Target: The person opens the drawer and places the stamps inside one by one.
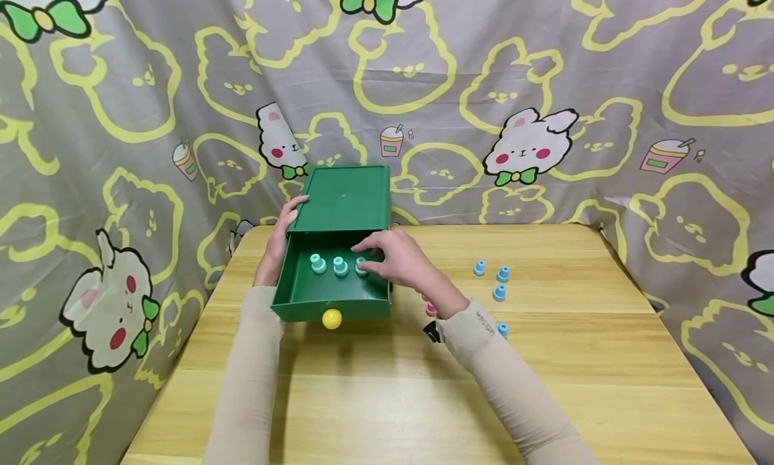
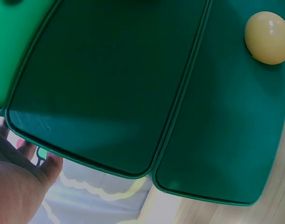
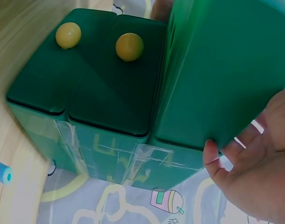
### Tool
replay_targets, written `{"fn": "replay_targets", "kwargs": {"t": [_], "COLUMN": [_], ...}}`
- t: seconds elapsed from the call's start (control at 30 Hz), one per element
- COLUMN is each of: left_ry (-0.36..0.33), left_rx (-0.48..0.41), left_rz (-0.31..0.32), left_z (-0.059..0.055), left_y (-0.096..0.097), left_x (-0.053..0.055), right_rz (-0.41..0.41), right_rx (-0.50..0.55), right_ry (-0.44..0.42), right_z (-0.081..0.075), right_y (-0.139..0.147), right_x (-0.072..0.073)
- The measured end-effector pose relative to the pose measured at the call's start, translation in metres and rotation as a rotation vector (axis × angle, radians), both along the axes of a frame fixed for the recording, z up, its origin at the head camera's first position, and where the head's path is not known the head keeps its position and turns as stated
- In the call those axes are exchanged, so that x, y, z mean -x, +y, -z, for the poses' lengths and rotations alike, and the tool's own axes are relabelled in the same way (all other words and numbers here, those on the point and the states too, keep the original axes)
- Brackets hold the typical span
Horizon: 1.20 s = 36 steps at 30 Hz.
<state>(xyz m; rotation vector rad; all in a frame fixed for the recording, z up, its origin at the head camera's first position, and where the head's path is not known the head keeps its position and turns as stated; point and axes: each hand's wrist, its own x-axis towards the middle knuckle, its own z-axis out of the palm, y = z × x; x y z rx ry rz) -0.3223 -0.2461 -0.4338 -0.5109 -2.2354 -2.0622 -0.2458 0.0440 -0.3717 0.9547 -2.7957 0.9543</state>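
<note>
In the head view a green drawer cabinet [image 1: 346, 197] stands with its top drawer [image 1: 329, 310] pulled out, a yellow knob [image 1: 332, 319] on its front. Inside, mint-green stepped pegs stand in a row: a left peg [image 1: 317, 264], a middle peg [image 1: 340, 267] and a right peg [image 1: 360, 268], partly covered by the thumb. My right hand [image 1: 396, 257] reaches over the drawer's right wall, thumb and forefinger parted close around the right peg. My left hand [image 1: 279, 240] rests along the cabinet's left side, fingertips at its top edge; in the left wrist view those fingers [image 2: 51, 164] are extended.
On the table [image 1: 574, 357] to the right stand several blue pegs [image 1: 503, 274], with a pink peg [image 1: 431, 309] partly behind my right wrist. Two lower drawers [image 3: 116, 84] are closed, yellow knobs jutting out. A patterned cloth [image 1: 435, 82] hangs behind the table.
</note>
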Motion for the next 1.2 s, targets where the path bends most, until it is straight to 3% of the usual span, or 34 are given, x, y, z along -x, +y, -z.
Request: {"fn": "replay_targets", "kwargs": {"t": [0.37,0.77,0.97,1.07,1.2], "left_ry": [0.005,-0.066,-0.080,-0.079,-0.069], "left_rx": [0.006,0.041,0.068,0.080,0.088], "left_rz": [-0.001,-0.028,-0.036,-0.039,-0.037], "left_z": [0.000,-0.004,-0.005,-0.004,-0.005], "left_y": [-0.001,-0.001,-0.001,-0.002,-0.004], "left_x": [0.001,-0.003,-0.004,-0.003,-0.001], "right_rz": [-0.040,-0.141,-0.210,-0.226,-0.243], "right_rx": [0.142,0.407,0.423,0.390,0.363], "right_ry": [0.117,0.092,0.108,0.186,0.383], "right_z": [-0.001,-0.003,0.002,0.004,0.005], "right_y": [0.012,0.012,0.010,0.007,0.004], "right_x": [-0.010,-0.042,-0.061,-0.071,-0.084]}}
